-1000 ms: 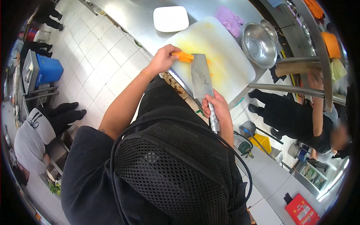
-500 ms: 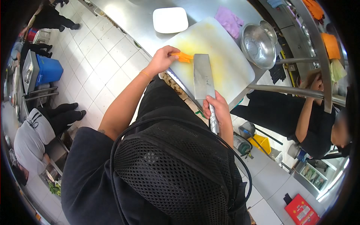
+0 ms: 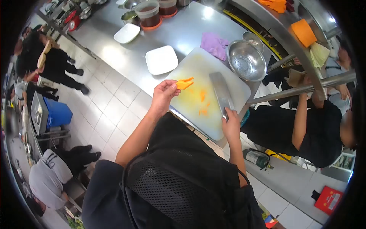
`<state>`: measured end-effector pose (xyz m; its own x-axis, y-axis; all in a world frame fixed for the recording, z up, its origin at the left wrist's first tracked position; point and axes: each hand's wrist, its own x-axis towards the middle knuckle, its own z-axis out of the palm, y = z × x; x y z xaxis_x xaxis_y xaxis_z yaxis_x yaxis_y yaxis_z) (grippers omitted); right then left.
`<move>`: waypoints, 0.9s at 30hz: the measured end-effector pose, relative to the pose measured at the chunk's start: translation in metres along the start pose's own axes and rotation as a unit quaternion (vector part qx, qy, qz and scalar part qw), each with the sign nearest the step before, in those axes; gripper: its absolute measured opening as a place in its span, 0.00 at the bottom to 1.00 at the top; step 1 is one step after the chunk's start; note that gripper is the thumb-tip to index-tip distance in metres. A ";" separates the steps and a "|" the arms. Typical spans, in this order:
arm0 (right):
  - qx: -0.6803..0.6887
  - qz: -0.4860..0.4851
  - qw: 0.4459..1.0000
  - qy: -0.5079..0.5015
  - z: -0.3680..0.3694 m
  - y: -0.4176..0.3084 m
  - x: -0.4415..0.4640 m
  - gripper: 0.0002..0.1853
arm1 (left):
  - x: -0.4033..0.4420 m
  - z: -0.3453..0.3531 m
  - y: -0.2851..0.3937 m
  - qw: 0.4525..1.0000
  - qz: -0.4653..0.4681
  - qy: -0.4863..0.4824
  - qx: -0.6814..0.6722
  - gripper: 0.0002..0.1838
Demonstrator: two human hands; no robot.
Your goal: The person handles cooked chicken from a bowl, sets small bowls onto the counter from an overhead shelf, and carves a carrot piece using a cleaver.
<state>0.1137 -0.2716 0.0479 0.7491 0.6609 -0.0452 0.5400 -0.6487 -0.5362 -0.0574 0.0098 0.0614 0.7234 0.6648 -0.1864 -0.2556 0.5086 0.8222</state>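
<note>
My left hand (image 3: 164, 92) pinches a notched orange vegetable piece (image 3: 185, 83), held up over the left edge of the white cutting board (image 3: 232, 86). Its exact kind I cannot make out. In my right hand (image 3: 230, 124) is the handle of a cleaver (image 3: 222, 91). The blade lies over the right part of the board, pointing away from me and apart from the orange piece. Small orange scraps (image 3: 203, 94) are scattered on the yellow-stained board between the two hands.
A white dish (image 3: 162, 60), a purple cloth (image 3: 214, 45) and a metal bowl (image 3: 248, 61) surround the board on the steel table (image 3: 114, 57). Tubs of dark liquid (image 3: 148, 14) stand farther back. A metal rail (image 3: 293, 93) runs at right, near a person in black (image 3: 293, 126).
The cleaver has moved right, away from the orange piece, and small scraps now show on the board. My left hand has lifted the piece. The view has shifted, showing more of the table.
</note>
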 end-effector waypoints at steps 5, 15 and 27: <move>0.319 -0.020 0.946 0.058 -0.013 -0.051 0.010 0.17 | -0.008 0.033 0.028 0.993 0.043 -0.066 0.083 0.12; 0.456 -0.145 0.856 0.193 -0.059 -0.172 0.016 0.11 | -0.009 0.085 0.077 0.976 0.116 -0.171 0.072 0.11; 0.543 -0.131 0.800 0.220 -0.046 -0.203 0.028 0.11 | 0.011 0.071 0.082 0.979 0.095 -0.174 0.042 0.11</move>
<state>0.0425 -0.1392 0.1944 0.8561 0.3696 0.3612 0.2277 0.3576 -0.9057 -0.0247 0.0195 0.1650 0.8462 0.5090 0.1577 -0.3646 0.3372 0.8680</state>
